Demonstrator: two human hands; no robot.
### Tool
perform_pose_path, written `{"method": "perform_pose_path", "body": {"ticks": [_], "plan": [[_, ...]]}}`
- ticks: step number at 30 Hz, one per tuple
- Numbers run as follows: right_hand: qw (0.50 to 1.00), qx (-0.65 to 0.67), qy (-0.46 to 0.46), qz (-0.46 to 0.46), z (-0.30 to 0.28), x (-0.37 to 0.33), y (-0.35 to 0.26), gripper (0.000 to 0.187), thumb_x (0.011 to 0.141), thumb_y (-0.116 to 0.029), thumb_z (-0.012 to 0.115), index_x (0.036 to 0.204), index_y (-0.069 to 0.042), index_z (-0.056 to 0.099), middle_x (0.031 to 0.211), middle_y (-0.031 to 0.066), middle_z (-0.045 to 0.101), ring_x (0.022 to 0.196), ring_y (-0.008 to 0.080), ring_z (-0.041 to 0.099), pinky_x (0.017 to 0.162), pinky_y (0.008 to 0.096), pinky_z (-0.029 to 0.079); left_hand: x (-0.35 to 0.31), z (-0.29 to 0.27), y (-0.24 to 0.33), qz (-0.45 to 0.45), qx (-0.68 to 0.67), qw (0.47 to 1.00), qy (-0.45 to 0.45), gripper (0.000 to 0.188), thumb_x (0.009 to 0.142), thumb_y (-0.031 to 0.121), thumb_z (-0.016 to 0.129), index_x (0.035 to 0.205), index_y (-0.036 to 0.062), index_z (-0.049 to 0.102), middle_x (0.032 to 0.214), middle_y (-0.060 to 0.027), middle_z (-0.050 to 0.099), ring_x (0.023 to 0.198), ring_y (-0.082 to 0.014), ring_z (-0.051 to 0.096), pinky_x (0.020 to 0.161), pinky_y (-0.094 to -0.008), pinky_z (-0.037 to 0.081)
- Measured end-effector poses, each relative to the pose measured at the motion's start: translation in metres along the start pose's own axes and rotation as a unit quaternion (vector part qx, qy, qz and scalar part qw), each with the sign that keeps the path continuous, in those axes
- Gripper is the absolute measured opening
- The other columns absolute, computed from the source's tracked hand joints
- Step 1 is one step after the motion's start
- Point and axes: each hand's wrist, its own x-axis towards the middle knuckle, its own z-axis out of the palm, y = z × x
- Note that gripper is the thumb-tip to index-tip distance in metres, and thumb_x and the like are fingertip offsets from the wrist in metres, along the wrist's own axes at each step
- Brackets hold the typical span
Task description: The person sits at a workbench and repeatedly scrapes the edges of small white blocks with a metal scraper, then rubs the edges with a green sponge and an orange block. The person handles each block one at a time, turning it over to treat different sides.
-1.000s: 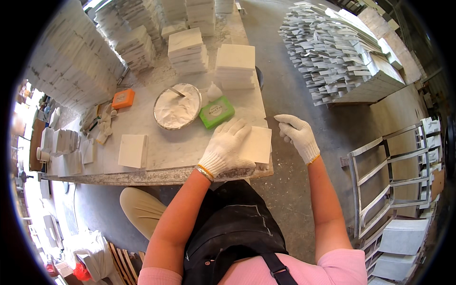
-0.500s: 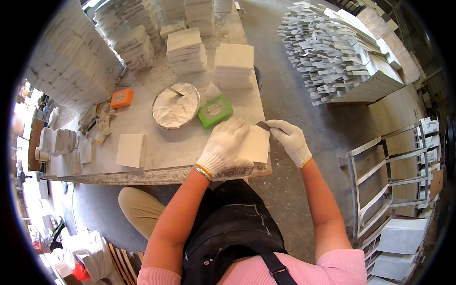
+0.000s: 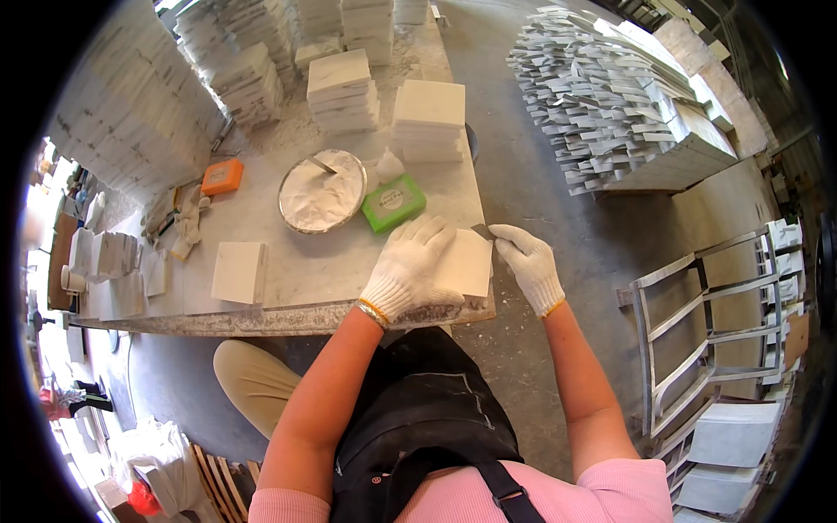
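Seen from above, a person in a black apron (image 3: 427, 418) and a pink ribbed shirt (image 3: 462, 492) works at a pale, stone-like tabletop (image 3: 323, 275), wearing white knitted gloves on both hands. The left hand (image 3: 408, 266) lies palm down, extended and flat, over the left part of a square white tile (image 3: 468, 261), with its thumb pointing right along the tile's near side. This tile sits at the near right corner of the tabletop, its right part uncovered. The right hand (image 3: 529, 264) is just past the tile's right edge, its fingers and thumb pinched narrow on a small, dark, flat blade (image 3: 482, 231), whose tip reaches to the tile's far right corner; whether the blade touches the tile there is hard to tell. Beyond the left hand, and near its fingertips, is a bright green box (image 3: 394, 205). Left of the box, a round metal-rimmed bowl (image 3: 301, 227) holds a white substance, with a flat stick (image 3: 323, 164) standing at a slant in it. Further left are an orange box (image 3: 222, 177), a heap of crumpled gloves or cloth (image 3: 185, 228) and, nearer the front edge, a second white tile (image 3: 238, 272). Two stacks of white tiles, a left one (image 3: 340, 91) and a right one (image 3: 429, 122), stand behind the bowl and green box. On the right, over the grey floor (image 3: 532, 366), are a big pile of thin stone strips (image 3: 602, 113) and a metal frame (image 3: 706, 336).
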Motion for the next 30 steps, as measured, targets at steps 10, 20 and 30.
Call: {"method": "perform_pose_path", "body": {"ticks": [10,20,30], "plan": [[0.998,0.033,-0.015,-0.046,0.006,-0.045,0.007,0.024,0.095,-0.010,0.064,0.115,-0.002,0.074,0.105,0.0074,0.076,0.095,0.0120,0.068,0.085,0.0267,0.052,0.001,0.001,0.000,0.000,-0.004,1.000,0.009,0.094,0.060,0.047,0.087,0.136,0.0038,0.054,0.145,-0.0171,0.051,0.140,-0.0355,0.043,0.117,-0.0482,0.034],[0.992,0.119,-0.028,0.031,-0.008,0.008,-0.002,0.025,0.095,-0.013,0.064,0.115,-0.001,0.073,0.086,0.0023,0.068,0.070,0.0065,0.058,0.064,0.0241,0.048,0.001,0.000,-0.001,0.002,-0.011,1.000,0.007,0.096,0.059,0.046,0.088,0.137,0.0037,0.053,0.146,-0.0185,0.050,0.141,-0.0363,0.042,0.117,-0.0489,0.034],[0.999,0.028,-0.033,0.003,-0.002,0.010,-0.005,0.023,0.095,-0.015,0.064,0.114,-0.004,0.073,0.094,0.0052,0.073,0.078,0.0104,0.064,0.073,0.0273,0.052,0.002,-0.001,-0.001,-0.002,-0.036,0.999,-0.010,0.097,0.057,0.046,0.086,0.138,0.0042,0.053,0.149,-0.0192,0.047,0.142,-0.0389,0.040,0.119,-0.0502,0.031]]}}
